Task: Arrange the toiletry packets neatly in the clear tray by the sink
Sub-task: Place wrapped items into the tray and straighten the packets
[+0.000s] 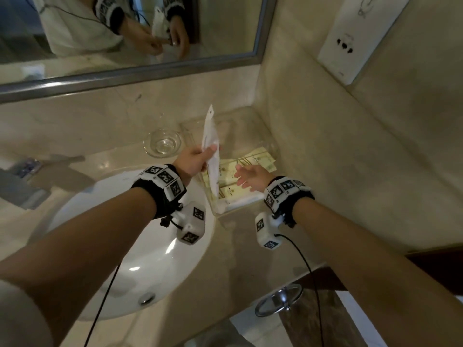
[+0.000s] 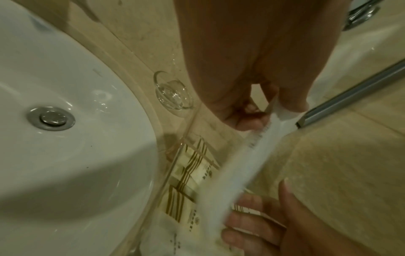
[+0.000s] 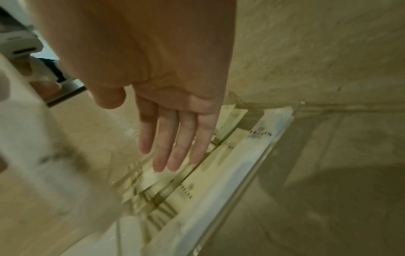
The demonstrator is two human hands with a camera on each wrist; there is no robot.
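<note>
A clear tray (image 1: pixel 226 211) sits on the beige counter right of the sink, in the wall corner. Several cream packets with gold stripes (image 1: pixel 253 161) lie flat in it, and a long white packet (image 3: pixel 236 166) lies along its near wall. My left hand (image 1: pixel 194 160) pinches a long white packet (image 1: pixel 211 149) and holds it on edge above the tray's left side; it shows as a blurred white strip (image 2: pixel 238 166) in the left wrist view. My right hand (image 1: pixel 246 176) hovers over the cream packets with straight fingers (image 3: pixel 175 145), holding nothing.
A white sink basin (image 1: pixel 140 251) lies to the left, with a small glass dish (image 1: pixel 162 142) behind it. A mirror (image 1: pixel 125 26) runs along the back wall. A white hair dryer unit (image 1: pixel 360 38) hangs on the right wall. A chrome towel ring (image 1: pixel 279 300) hangs below the counter edge.
</note>
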